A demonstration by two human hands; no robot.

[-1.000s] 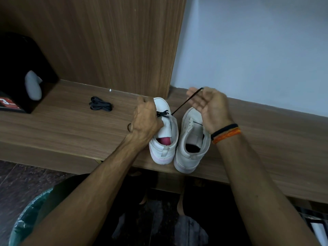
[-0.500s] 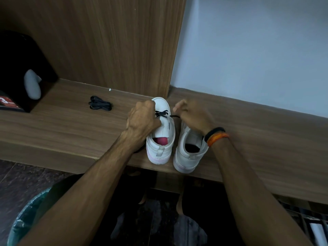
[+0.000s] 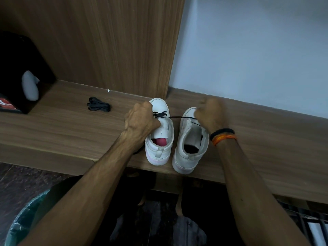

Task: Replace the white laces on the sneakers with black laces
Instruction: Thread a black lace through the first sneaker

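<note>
Two white sneakers stand side by side on a wooden bench [image 3: 71, 128], heels toward me. The left sneaker [image 3: 159, 139] has a black lace [image 3: 159, 114] threaded across its lowest eyelets. My left hand [image 3: 140, 121] grips the left side of this sneaker, fingers curled around its upper. My right hand [image 3: 211, 116], blurred, hovers over the toe of the right sneaker [image 3: 190, 144] and pinches the lace's free end, which runs taut from the left sneaker. A second black lace [image 3: 98, 106] lies bundled on the bench to the left.
A black box [image 3: 19, 71] with a grey object stands at the bench's far left. A wooden panel [image 3: 106, 41] and a pale wall [image 3: 248, 50] rise behind the bench. A green-lined bin [image 3: 19, 226] sits on the floor at lower left.
My right hand dropped from a raised, open position to the sneakers, then pulled the lace end sideways to the right. My left hand stayed on the left sneaker.
</note>
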